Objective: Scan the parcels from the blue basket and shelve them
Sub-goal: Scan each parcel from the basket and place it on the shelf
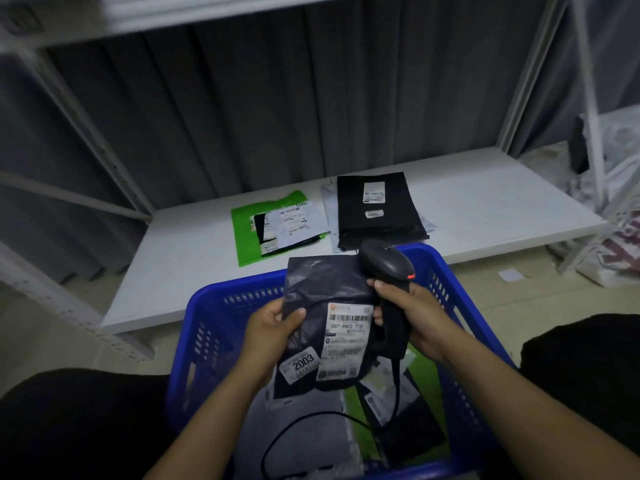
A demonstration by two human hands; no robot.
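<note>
head view: a white shelf (485, 209) runs across the back, low and wide, and just in front of it stands the blue basket (207, 323), its far rim close to the shelf's front edge. on the shelf lie a black parcel (377, 216), flat with two white labels facing up, and to its left a green parcel (249, 237) with smaller packets stacked on it; the two are near each other but apart. inside the basket are more packets, a grey one (294, 427) and some green and black ones, with a black cable (294, 424) looping over them. above the basket a dark parcel (325, 289) is held up, label side toward the camera. the left hand (266, 327) grips its left edge, thumb pressed on the front, the other fingers hidden behind the plastic. the right hand (415, 313) comes in from the right with its fingers wrapped tight round the handle of a black scanner (384, 261), whose head rises above the parcel's top right corner; the handle lies against the parcel's right edge. both forearms reach forward, bent slightly inward. a shipping label (346, 337) with a barcode sits on the parcel beside the right fingertips, and a small sticker (300, 363) reading 2003 lies tilted below the left thumb.
</note>
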